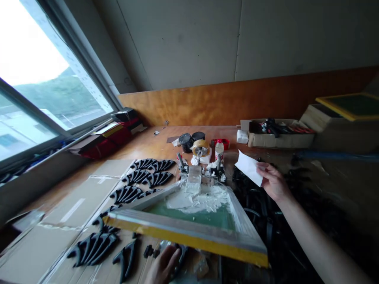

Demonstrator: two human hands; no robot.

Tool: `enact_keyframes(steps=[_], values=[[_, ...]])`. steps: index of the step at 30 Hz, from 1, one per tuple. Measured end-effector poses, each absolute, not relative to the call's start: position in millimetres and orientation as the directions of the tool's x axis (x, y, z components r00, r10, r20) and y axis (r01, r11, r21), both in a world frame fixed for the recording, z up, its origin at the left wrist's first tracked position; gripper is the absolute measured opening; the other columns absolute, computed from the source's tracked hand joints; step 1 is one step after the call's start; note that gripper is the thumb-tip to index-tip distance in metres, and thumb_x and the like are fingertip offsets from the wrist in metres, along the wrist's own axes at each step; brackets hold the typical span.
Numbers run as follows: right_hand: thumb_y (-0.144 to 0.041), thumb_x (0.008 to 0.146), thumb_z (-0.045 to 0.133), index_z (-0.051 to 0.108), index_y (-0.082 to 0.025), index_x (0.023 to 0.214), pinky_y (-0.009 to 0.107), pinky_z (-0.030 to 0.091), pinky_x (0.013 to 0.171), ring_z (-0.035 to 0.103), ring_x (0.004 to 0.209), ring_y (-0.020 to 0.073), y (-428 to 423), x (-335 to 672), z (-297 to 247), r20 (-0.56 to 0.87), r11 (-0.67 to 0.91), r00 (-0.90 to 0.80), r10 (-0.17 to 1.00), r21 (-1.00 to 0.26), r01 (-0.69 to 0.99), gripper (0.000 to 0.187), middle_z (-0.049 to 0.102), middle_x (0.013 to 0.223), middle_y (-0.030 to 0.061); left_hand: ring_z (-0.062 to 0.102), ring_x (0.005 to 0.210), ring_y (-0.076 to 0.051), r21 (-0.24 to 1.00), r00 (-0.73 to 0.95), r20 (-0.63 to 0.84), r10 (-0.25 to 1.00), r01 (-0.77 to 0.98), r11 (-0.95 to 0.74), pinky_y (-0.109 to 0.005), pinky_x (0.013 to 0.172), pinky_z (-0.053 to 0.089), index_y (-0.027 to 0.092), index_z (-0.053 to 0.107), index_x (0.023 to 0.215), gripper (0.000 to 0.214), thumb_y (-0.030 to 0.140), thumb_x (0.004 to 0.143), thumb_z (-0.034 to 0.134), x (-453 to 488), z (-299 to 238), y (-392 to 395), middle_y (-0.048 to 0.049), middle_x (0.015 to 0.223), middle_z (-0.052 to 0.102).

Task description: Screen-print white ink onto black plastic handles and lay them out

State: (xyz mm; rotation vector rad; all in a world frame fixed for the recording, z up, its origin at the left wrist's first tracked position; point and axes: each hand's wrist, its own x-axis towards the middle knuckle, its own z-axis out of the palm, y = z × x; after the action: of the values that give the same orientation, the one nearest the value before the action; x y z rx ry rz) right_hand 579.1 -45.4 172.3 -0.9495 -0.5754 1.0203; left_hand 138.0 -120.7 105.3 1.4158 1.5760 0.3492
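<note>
In my right hand is a small white sheet of paper, pinched between thumb and fingers above a pile of black parts. My left hand is low at the front, its fingers bent against a black curved plastic part; their tips are partly hidden. Above that hand, a screen printing frame stands tilted up on its hinge clamps. White paste is smeared across its green mesh. Rows of similar black curved parts lie on cardboard to the left.
Behind the frame stand black jars, a tape roll and a red-capped bottle. A cardboard box of parts sits at the back right, near another yellow-edged screen. Red boxes line the window side.
</note>
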Motion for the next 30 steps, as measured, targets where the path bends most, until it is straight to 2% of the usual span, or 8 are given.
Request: enact_keyframes(steps=[4,9,12,17,22,24,26,30], values=[[-0.027,0.065,0.081,0.068,-0.026,0.093,0.023,0.049,0.069,0.063,0.080,0.0134,-138.7,550.4,173.3,-0.169,0.076,0.441,0.881,-0.871,-0.485,0.031,0.070,0.091,-0.0010,0.063,0.091,-0.021,0.892,0.489,-0.367,0.791,0.427,0.150,-0.027,0.076,0.049,0.019,0.066,0.103,0.049,0.061,0.081,0.054,189.0,115.4,-121.5,-0.0062,0.097,0.070],[-0.033,0.064,0.080,0.066,-0.026,0.089,0.034,0.051,0.074,0.064,0.086,0.0215,-205.1,486.4,162.7,-0.282,-0.057,0.389,0.877,-0.864,-0.499,0.029,0.070,0.092,0.0012,0.062,0.102,-0.027,0.869,0.666,-0.466,0.583,0.221,0.442,-0.032,0.072,0.053,0.014,0.055,0.127,0.069,0.064,0.080,0.055,244.4,135.1,-139.5,-0.0164,0.117,0.065],[-0.036,0.061,0.080,0.066,-0.026,0.085,0.038,0.051,0.072,0.064,0.083,0.0250,-218.4,443.2,152.9,-0.325,-0.110,0.382,0.865,-0.866,-0.488,0.029,0.069,0.087,0.0024,0.062,0.106,-0.028,0.754,0.710,-0.479,0.516,0.032,0.656,-0.035,0.077,0.054,0.012,0.058,0.122,0.069,0.064,0.077,0.059,261.1,131.1,-157.0,-0.0188,0.122,0.062],[-0.041,0.065,0.077,0.066,-0.025,0.087,0.039,0.052,0.073,0.064,0.087,0.0274,-223.3,397.1,132.9,-0.359,-0.193,0.378,0.854,-0.891,-0.411,0.029,0.069,0.091,0.0047,0.066,0.083,-0.023,0.631,0.550,-0.521,0.653,-0.266,0.728,-0.034,0.074,0.053,0.009,0.063,0.109,0.062,0.060,0.073,0.065,256.2,115.8,-167.7,-0.0151,0.099,0.069],[-0.047,0.070,0.075,0.060,-0.029,0.117,0.043,0.039,0.104,0.049,0.125,0.0289,-208.2,380.6,120.1,-0.184,-0.173,0.509,0.841,-0.983,-0.068,0.053,0.057,0.132,0.0066,0.064,0.078,-0.021,0.742,0.490,-0.487,0.723,-0.204,0.639,-0.030,0.073,0.050,0.009,0.068,0.101,0.062,0.061,0.067,0.070,223.0,111.7,-144.3,-0.0105,0.088,0.071],[-0.048,0.067,0.077,0.047,-0.033,0.135,0.044,0.035,0.108,0.044,0.131,0.0271,-195.1,368.8,121.0,-0.213,-0.193,0.436,0.874,-0.977,-0.089,0.076,0.050,0.141,0.0065,0.064,0.079,-0.021,0.801,0.535,-0.421,0.732,-0.159,0.577,-0.030,0.075,0.050,0.009,0.068,0.102,0.061,0.060,0.069,0.070,206.1,111.0,-130.6,-0.0100,0.088,0.071],[-0.049,0.066,0.078,0.040,-0.033,0.142,0.045,0.040,0.104,0.051,0.125,0.0278,-180.2,350.2,123.8,-0.334,-0.291,0.289,0.897,-0.939,-0.182,0.086,0.056,0.135,0.0086,0.064,0.081,-0.021,0.863,0.595,-0.348,0.725,-0.098,0.495,-0.030,0.077,0.049,0.010,0.069,0.103,0.056,0.056,0.072,0.069,187.1,110.4,-115.4,-0.0091,0.091,0.072],[-0.049,0.064,0.078,0.067,-0.021,0.117,0.048,0.045,0.098,0.063,0.106,0.0323,-150.3,303.5,127.0,-0.476,-0.453,0.145,0.867,-0.876,-0.164,0.061,0.070,0.111,0.0118,0.063,0.082,-0.021,0.949,0.727,-0.266,0.633,0.081,0.306,-0.030,0.077,0.049,0.014,0.071,0.102,0.038,0.043,0.078,0.065,144.0,114.3,-79.4,-0.0056,0.090,0.072]])
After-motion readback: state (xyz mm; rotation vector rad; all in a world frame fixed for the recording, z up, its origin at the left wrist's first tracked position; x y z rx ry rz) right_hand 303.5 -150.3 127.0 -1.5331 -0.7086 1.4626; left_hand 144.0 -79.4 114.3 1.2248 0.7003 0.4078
